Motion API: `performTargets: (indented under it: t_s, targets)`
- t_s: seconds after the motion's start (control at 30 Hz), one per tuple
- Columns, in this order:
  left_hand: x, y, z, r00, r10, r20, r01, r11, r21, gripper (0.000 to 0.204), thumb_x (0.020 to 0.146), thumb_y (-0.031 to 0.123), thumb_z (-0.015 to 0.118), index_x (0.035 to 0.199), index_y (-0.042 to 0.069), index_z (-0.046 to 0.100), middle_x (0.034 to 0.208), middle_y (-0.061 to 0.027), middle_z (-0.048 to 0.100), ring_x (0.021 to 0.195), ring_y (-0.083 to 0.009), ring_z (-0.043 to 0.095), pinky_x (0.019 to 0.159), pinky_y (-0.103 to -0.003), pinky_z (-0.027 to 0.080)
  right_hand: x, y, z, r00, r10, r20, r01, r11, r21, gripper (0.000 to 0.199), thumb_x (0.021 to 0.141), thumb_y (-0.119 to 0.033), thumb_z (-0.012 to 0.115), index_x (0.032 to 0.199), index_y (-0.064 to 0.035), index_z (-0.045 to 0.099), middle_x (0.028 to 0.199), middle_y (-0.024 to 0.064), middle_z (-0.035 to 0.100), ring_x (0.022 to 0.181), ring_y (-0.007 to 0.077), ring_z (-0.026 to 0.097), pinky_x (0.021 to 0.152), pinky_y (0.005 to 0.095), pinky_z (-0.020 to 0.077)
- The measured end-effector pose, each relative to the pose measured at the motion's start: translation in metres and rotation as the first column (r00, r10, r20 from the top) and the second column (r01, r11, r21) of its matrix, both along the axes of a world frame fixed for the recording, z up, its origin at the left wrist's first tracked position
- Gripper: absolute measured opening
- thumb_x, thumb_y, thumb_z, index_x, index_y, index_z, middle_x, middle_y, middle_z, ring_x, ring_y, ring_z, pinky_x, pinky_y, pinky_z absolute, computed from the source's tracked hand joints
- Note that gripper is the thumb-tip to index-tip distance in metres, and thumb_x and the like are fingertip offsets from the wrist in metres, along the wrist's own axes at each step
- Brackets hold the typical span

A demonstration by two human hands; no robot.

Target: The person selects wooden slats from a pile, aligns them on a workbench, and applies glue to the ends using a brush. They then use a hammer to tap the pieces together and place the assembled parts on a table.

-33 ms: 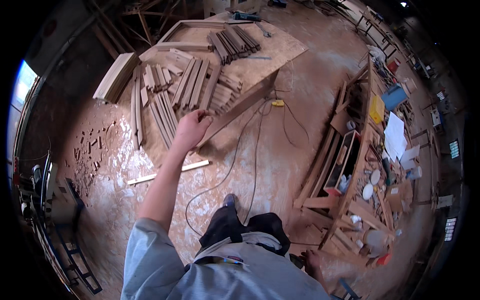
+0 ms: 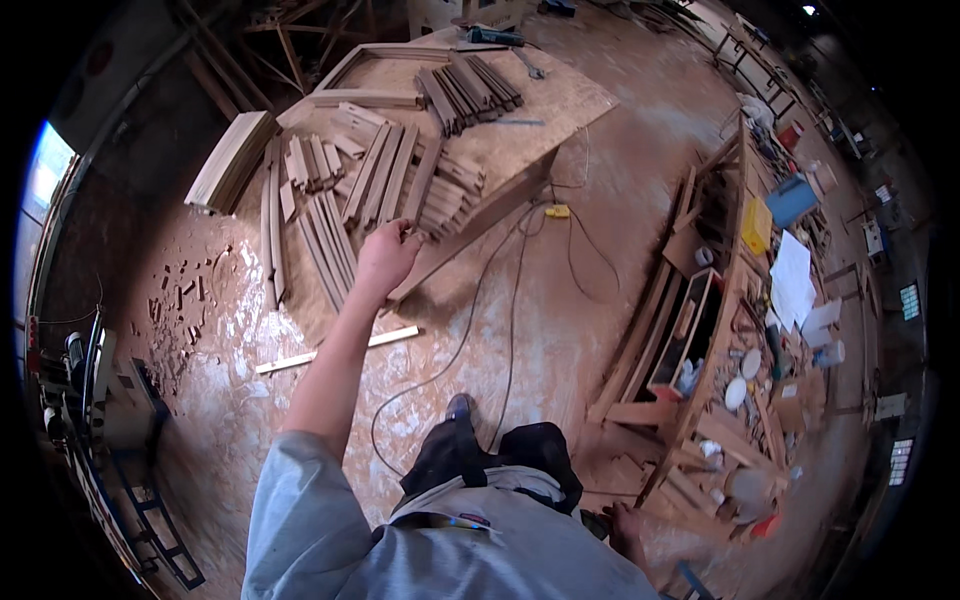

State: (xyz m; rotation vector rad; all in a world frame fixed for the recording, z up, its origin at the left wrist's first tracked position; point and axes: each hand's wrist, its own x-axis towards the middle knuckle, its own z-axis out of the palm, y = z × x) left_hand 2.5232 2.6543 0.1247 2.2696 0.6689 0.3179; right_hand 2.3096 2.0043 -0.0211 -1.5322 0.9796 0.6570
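Note:
My left hand (image 2: 388, 262) reaches out over the near edge of a low wooden work table (image 2: 575, 100). Its fingers are curled closed at the near end of a brown wooden strip (image 2: 425, 172); whether they grip it is hard to see. Beside that strip lie more wooden strips (image 2: 380, 175), with short pieces (image 2: 312, 160) to their left and a dark bundle of strips (image 2: 468, 92) farther back. My right hand (image 2: 627, 527) hangs low by my right hip, its fingers mostly hidden, next to a small dark object (image 2: 596, 524) I cannot make out.
A blue-grey power tool (image 2: 495, 36) sits at the table's far end. Cables with a yellow connector (image 2: 557, 211) cross the floor. On the right, a cluttered workbench (image 2: 715, 370) carries a yellow box (image 2: 756, 222) and papers (image 2: 791, 280). A pale batten (image 2: 340, 349) lies on the floor.
The view has shifted very slightly. My left hand stays at the same strips, and my right hand stays by my hip.

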Motion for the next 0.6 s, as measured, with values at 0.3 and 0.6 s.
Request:
performTargets:
  t_s: [0.3, 0.6]
  targets:
    - [0.163, 0.031, -0.108, 0.898, 0.382, -0.219, -0.228, 0.828, 0.512, 0.032, 0.081, 0.016, 0.056, 0.108, -0.001, 0.052, 0.105, -0.0187, 0.058, 0.102, -0.0338, 0.056, 0.086, -0.042, 0.048, 0.242, 0.03, -0.007, 0.963, 0.269, 0.033, -0.269, 0.963, 0.01, 0.029, 0.093, -0.019, 0.05, 0.109, 0.0044, 0.053, 0.088, 0.015, 0.063, 0.067, 0.0234, 0.062, 0.061, 0.032, 0.0499]
    - [0.159, -0.002, -0.065, 0.753, 0.644, -0.138, -0.295, 0.142, -0.945, 0.026, 0.091, 0.018, 0.049, 0.109, 0.001, 0.057, 0.088, -0.0103, 0.06, 0.074, -0.0195, 0.06, 0.062, -0.034, 0.052, 0.584, -0.019, -0.026, 0.874, 0.477, 0.089, -0.484, 0.871, 0.086, 0.017, 0.094, -0.024, 0.051, 0.088, -0.0079, 0.05, 0.068, 0.0062, 0.057, 0.054, 0.0169, 0.056, 0.047, 0.0293, 0.0469]
